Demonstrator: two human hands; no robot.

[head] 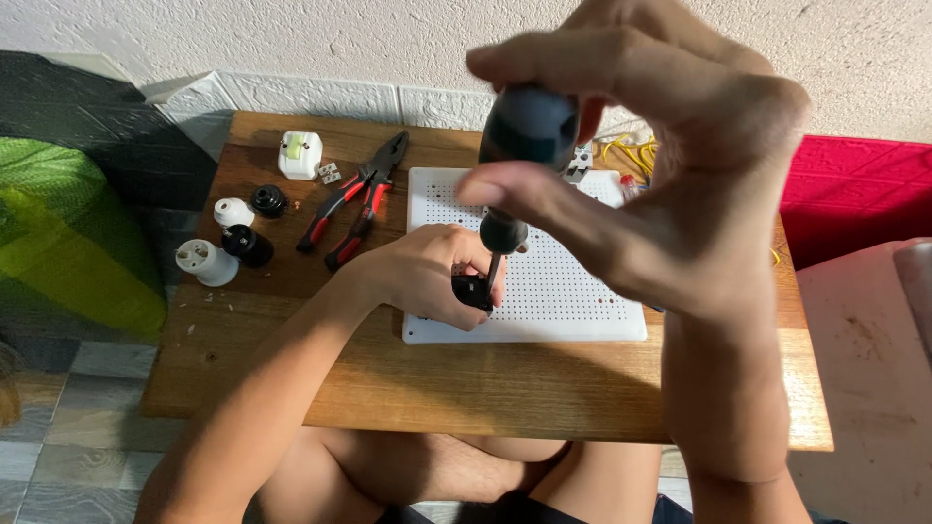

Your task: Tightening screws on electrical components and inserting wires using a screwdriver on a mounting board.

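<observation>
Sockets: white and black lamp-holder parts [233,243] lie at the left of the wooden table [544,388], near a white plug adapter [300,154].
Pliers: red-and-black pliers [354,199] rest between those parts and the board, untouched.
Left hand: the left hand [427,277] is curled down onto a small black fitting [473,290], pinning it against the white perforated board [563,281] near the board's front left edge.
Screwdriver: the screwdriver [515,146] stands nearly upright, its tip down at the black fitting beside the left fingers.
Right hand: the right hand [670,146] has thumb and fingers closed around the dark handle's top.
Wires: yellow wires [631,153] lie behind the board at the right.
Risk: the tip sits just beside the holding fingers; a slip off the screw could likely jab them.
Risk: pressing off-axis might skid the fitting across the smooth board.
</observation>
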